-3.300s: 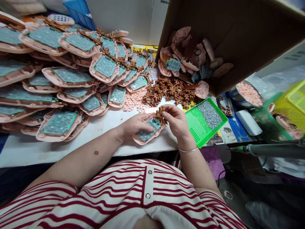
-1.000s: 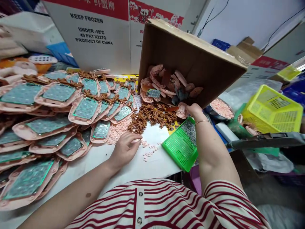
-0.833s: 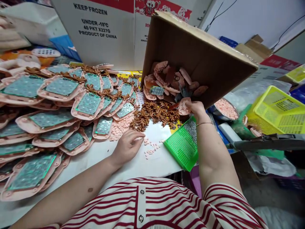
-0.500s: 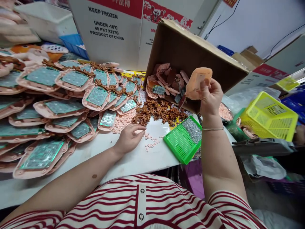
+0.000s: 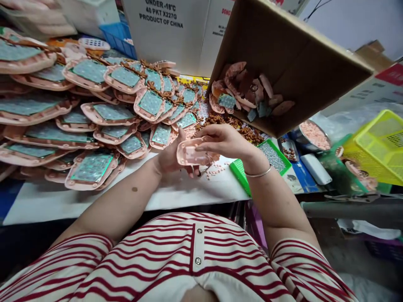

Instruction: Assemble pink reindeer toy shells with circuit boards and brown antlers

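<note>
A pink plastic shell (image 5: 188, 155), shallow and hollow side up, is held over the white table in front of me. My right hand (image 5: 228, 141) grips it from above and the right, fingers reaching into the hollow. Around its left end and underneath is my left hand (image 5: 168, 158), thumb raised at the back and fingertips showing below. A dark, thin piece by the left fingertips is too small to make out. Small pink buttons (image 5: 217, 171) lie scattered beneath. Brown branched plastic parts (image 5: 248, 133) are heaped just behind my hands.
Stacked pink shells with green circuit boards (image 5: 91, 167) fill the left side. A tilted cardboard box (image 5: 283, 54) with pink shells inside stands behind. To the right are a green tray (image 5: 242, 178) of small metal screws, a bowl of pink pieces (image 5: 315, 136) and a yellow basket (image 5: 374, 147).
My right hand has brought the pink shell from the front of the cardboard box down and left to my left hand, which now holds it too. The view has shifted.
</note>
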`<state>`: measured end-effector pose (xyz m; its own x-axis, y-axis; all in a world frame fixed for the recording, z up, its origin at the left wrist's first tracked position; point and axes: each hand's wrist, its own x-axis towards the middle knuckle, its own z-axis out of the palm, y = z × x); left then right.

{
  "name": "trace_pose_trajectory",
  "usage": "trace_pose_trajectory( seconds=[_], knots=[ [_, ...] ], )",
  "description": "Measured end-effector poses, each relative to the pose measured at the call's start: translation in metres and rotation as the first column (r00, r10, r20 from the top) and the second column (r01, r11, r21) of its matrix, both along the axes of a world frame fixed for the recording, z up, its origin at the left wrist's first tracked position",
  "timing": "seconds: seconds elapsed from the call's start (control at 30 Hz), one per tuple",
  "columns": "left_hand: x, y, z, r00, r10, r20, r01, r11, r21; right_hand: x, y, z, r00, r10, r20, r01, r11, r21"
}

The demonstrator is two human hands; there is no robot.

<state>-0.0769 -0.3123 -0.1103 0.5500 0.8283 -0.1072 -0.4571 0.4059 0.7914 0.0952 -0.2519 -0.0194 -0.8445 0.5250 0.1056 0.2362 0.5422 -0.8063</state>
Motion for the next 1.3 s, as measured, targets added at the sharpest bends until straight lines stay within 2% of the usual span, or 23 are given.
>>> trace_pose_trajectory(
  seconds=[0.1, 0.17, 0.23, 0.27, 0.33, 0.37, 0.4, 0.47, 0.53, 0.63, 0.7, 0.83, 0.97, 1.03, 1.1, 1.17, 1.23, 1.3],
  knots=[
    [-0.001, -0.004, 0.001, 0.991, -0.130, 0.038, 0.129, 0.991, 0.023, -0.009, -0.004, -0.001, 0.997, 0.018, 0.075, -0.031, 0.986, 0.166],
    [-0.001, -0.006, 0.002, 0.986, -0.153, 0.061, 0.150, 0.987, 0.059, -0.007, -0.004, 0.000, 1.000, -0.006, -0.002, 0.007, 0.982, 0.188],
    [-0.002, -0.007, 0.002, 0.988, -0.122, 0.093, 0.115, 0.990, 0.084, -0.001, -0.002, -0.005, 0.970, -0.142, -0.199, 0.160, 0.984, 0.073],
    [-0.003, -0.008, 0.003, 0.990, -0.086, 0.108, 0.076, 0.993, 0.091, 0.002, -0.001, -0.011, 0.917, -0.261, -0.300, 0.261, 0.964, -0.043],
    [-0.006, -0.010, 0.003, 0.990, 0.025, 0.136, -0.038, 0.994, 0.099, 0.006, -0.003, -0.030, 0.767, -0.511, -0.387, 0.400, 0.853, -0.334],
    [-0.008, -0.011, 0.003, 0.986, 0.088, 0.144, -0.104, 0.989, 0.101, 0.006, -0.007, -0.042, 0.714, -0.598, -0.363, 0.410, 0.778, -0.476],
    [-0.009, -0.012, 0.003, 0.978, 0.151, 0.147, -0.166, 0.981, 0.102, 0.005, -0.012, -0.056, 0.699, -0.644, -0.311, 0.381, 0.704, -0.600],
    [-0.012, -0.014, 0.003, 0.955, 0.260, 0.145, -0.275, 0.957, 0.097, 0.000, -0.025, -0.082, 0.782, -0.598, -0.177, 0.257, 0.567, -0.782],
    [-0.014, -0.014, 0.005, 0.931, 0.335, 0.144, -0.349, 0.933, 0.092, -0.006, -0.040, -0.103, 0.869, -0.478, -0.125, 0.123, 0.454, -0.882],
    [-0.018, -0.013, 0.009, 0.899, 0.406, 0.163, -0.422, 0.903, 0.077, -0.009, -0.055, -0.116, 0.921, -0.354, -0.161, -0.036, 0.336, -0.941],
    [-0.020, -0.011, 0.012, 0.893, 0.415, 0.174, -0.432, 0.899, 0.071, -0.005, -0.061, -0.117, 0.912, -0.352, -0.211, -0.096, 0.317, -0.944],
    [-0.023, -0.007, 0.017, 0.909, 0.364, 0.201, -0.397, 0.905, 0.152, 0.004, -0.068, -0.112, 0.871, -0.395, -0.291, -0.166, 0.322, -0.932],
    [-0.019, -0.004, 0.018, 0.878, 0.415, 0.241, -0.454, 0.880, 0.140, 0.003, -0.080, -0.108, 0.816, -0.481, -0.320, -0.195, 0.291, -0.937],
    [-0.016, -0.002, 0.019, 0.858, 0.447, 0.252, -0.477, 0.876, 0.069, -0.002, -0.085, -0.108, 0.757, -0.584, -0.292, -0.179, 0.244, -0.953],
    [-0.013, -0.002, 0.020, 0.837, 0.498, 0.226, -0.510, 0.860, -0.005, -0.009, -0.090, -0.109, 0.701, -0.673, -0.235, -0.164, 0.169, -0.972],
    [-0.011, -0.002, 0.020, 0.816, 0.545, 0.191, -0.546, 0.836, -0.051, -0.014, -0.093, -0.109, 0.688, -0.701, -0.187, -0.153, 0.112, -0.982],
    [-0.010, -0.003, 0.020, 0.803, 0.561, 0.202, -0.560, 0.826, -0.066, -0.018, -0.094, -0.111, 0.696, -0.698, -0.168, -0.127, 0.110, -0.986],
    [-0.010, -0.004, 0.020, 0.796, 0.549, 0.256, -0.552, 0.831, -0.067, -0.022, -0.095, -0.113, 0.691, -0.704, -0.165, -0.076, 0.156, -0.985]
  ],
)
